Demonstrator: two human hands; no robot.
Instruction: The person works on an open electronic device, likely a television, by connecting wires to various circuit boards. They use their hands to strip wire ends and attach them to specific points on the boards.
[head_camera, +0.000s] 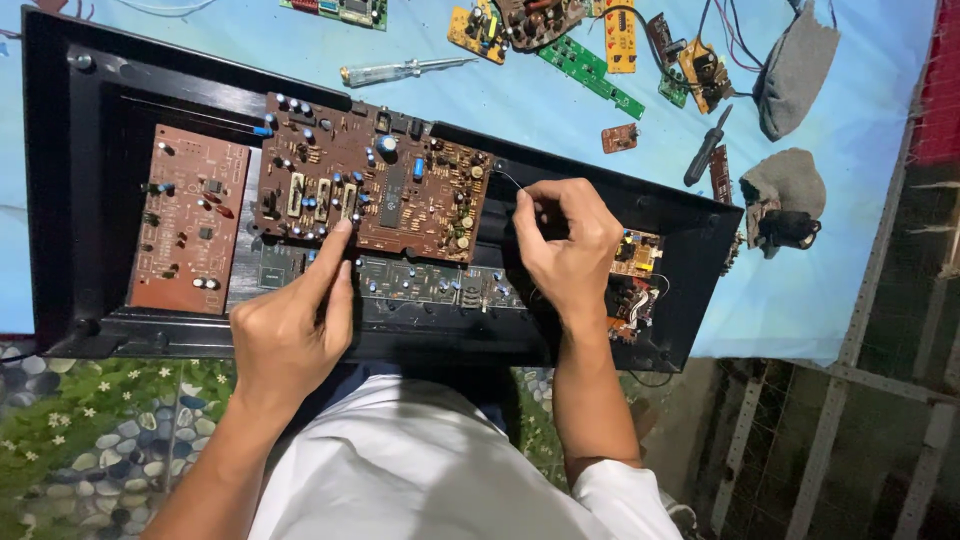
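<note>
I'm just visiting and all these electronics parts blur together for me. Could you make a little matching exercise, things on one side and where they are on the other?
Things:
1. large brown circuit board
2. smaller brown circuit board
3. clear-handled screwdriver
4. black-handled screwdriver

Places:
A. on the blue cloth, right of the black casing
B. at the left end inside the casing
C. under the left hand's fingertips, mid-casing
D. on the blue cloth, above the casing

Pairs: 1-C, 2-B, 3-D, 4-A. The right hand pinches a thin wire at the large board's right edge.
</note>
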